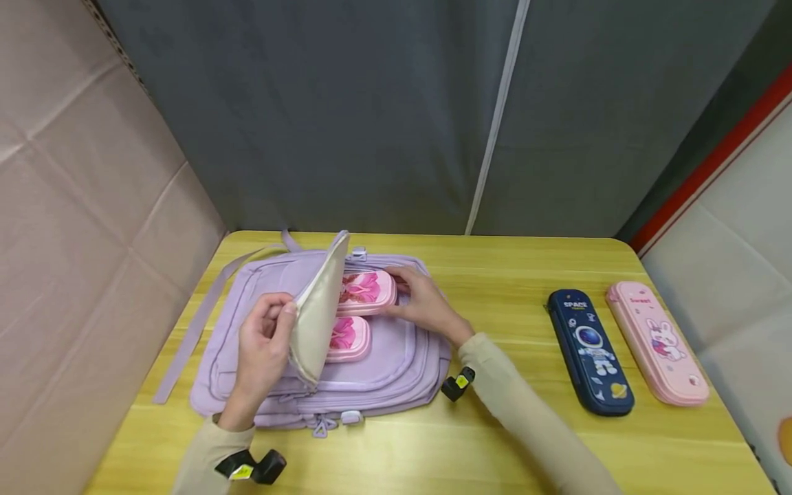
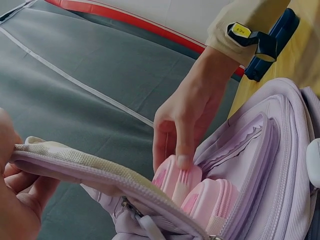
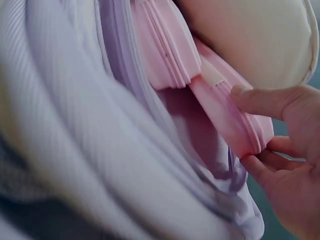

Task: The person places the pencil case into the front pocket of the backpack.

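A lilac backpack (image 1: 260, 275) lies on the table with its front pocket unzipped. My left hand (image 1: 265, 344) pinches the edge of the pocket's cream-lined flap (image 1: 318, 309) and holds it raised. Two pink pencil cases sit side by side in the pocket, their left ends hidden behind the flap. My right hand (image 1: 423, 299) grips the end of the farther pencil case (image 1: 368, 292), thumb on one side and fingers on the other, as the right wrist view shows. The nearer pencil case (image 1: 353, 340) lies untouched beside it.
To the right on the yellow wooden table (image 1: 495, 289) lie a dark blue astronaut pencil case (image 1: 590, 350) and a pink rabbit pencil case (image 1: 658, 344). A lilac strap (image 1: 198, 323) trails off the backpack's left side. A grey curtain (image 1: 340, 124) hangs behind the table.
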Motion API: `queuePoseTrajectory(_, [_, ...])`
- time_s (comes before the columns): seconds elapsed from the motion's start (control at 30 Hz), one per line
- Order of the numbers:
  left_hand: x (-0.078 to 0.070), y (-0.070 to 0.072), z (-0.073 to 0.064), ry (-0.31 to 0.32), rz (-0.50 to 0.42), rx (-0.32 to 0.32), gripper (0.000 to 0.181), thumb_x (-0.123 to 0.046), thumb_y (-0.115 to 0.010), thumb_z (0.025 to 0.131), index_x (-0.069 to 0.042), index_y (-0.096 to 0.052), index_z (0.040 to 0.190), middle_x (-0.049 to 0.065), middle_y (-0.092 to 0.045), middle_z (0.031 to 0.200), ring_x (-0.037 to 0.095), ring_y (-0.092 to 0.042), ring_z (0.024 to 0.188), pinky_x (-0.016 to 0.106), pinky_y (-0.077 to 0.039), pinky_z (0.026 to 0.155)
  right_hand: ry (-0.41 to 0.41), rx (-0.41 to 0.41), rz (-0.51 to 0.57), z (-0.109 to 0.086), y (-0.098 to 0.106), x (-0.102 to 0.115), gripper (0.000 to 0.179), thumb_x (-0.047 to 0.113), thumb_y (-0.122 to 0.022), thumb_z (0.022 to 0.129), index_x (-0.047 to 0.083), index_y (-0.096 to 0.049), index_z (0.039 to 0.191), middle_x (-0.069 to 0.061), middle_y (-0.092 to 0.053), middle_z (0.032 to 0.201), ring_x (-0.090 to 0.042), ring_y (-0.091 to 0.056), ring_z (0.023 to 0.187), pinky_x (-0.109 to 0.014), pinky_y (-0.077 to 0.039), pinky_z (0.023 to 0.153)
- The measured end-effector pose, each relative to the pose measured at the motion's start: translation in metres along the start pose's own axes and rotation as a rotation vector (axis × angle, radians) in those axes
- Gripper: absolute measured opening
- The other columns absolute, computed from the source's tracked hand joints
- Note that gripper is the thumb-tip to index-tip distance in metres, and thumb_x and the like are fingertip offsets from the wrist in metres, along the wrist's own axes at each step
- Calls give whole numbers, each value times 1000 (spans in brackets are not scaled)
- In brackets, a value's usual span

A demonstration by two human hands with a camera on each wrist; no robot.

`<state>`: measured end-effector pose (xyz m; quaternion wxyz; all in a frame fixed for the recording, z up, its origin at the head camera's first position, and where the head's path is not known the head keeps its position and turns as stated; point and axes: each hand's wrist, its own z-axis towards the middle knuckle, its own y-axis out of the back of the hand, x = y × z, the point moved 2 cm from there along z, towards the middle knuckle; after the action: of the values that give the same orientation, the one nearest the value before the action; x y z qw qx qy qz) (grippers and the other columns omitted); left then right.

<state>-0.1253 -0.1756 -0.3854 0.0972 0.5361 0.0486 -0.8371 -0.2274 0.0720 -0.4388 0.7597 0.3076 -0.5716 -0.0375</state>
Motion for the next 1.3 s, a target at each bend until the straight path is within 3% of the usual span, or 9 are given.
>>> queuePoseTrajectory(0.17, [0, 1, -1, -21, -5, 0, 8, 9, -53, 98, 16, -55, 101, -9, -60, 71, -2, -45, 55, 21, -35, 46, 25, -11, 71, 6, -11, 0, 74, 3, -86, 78, -6, -49, 141, -23, -54, 142, -34, -57, 132, -30, -47, 109])
queuePoseTrajectory(0.47, [1, 3, -1, 0, -22, -26, 12, 7, -54, 99, -2, -62, 100, -7, -62, 70, -1, -46, 55, 19, -35, 46, -15, -110, 112, 9, -24, 1, 65, -5, -84, 76, -10, -52, 132, -25, -60, 130, -35, -64, 121, -31, -53, 103])
queuePoseTrajectory(0.73, [3, 3, 0, -23, -39, -27, 6, 8, -54, 98, 9, -59, 100, -8, -63, 72, -1, -49, 56, 16, -37, 48, -16, -137, 82, 11, -30, 7, 63, -4, -86, 74, -11, -54, 128, -26, -60, 126, -36, -64, 117, -34, -54, 101])
queuePoseTrajectory(1.03, [4, 0, 0, -22, -59, -20, 9, 8, -53, 98, 17, -56, 100, -9, -64, 72, -1, -51, 57, 14, -40, 49, -22, -124, 63, 13, -32, 9, 58, -7, -81, 77, -11, -55, 129, -28, -59, 131, -37, -64, 122, -29, -53, 101])
queuePoseTrajectory(1.3, [6, -2, -1, 11, -60, -28, 6, 7, -54, 99, 11, -59, 100, -9, -65, 71, -1, -52, 57, 15, -42, 50, -41, -85, 120, 14, -34, 5, 54, -11, -75, 81, -13, -53, 131, -31, -57, 135, -40, -62, 124, -33, -53, 102])
